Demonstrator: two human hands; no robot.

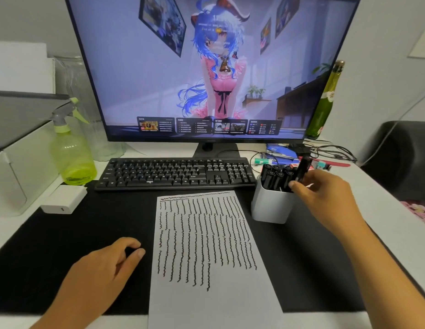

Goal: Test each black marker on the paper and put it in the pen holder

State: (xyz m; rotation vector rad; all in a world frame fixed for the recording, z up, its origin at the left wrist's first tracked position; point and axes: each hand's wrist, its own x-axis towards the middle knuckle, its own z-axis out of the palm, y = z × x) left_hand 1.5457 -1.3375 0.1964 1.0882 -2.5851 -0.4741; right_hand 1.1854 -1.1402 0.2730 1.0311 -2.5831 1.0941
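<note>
A white sheet of paper covered in wavy black test lines lies on the black desk mat. To its upper right stands a white pen holder with several black markers upright in it. My right hand is at the holder's right rim, fingers closed on a black marker that stands tilted above the others, its lower end inside the holder. My left hand rests on the mat left of the paper, fingers loosely curled, holding nothing that I can see.
A black keyboard lies behind the paper, under a large monitor. A green spray bottle and white charger sit at the left. A green glass bottle, cables and small items crowd the back right.
</note>
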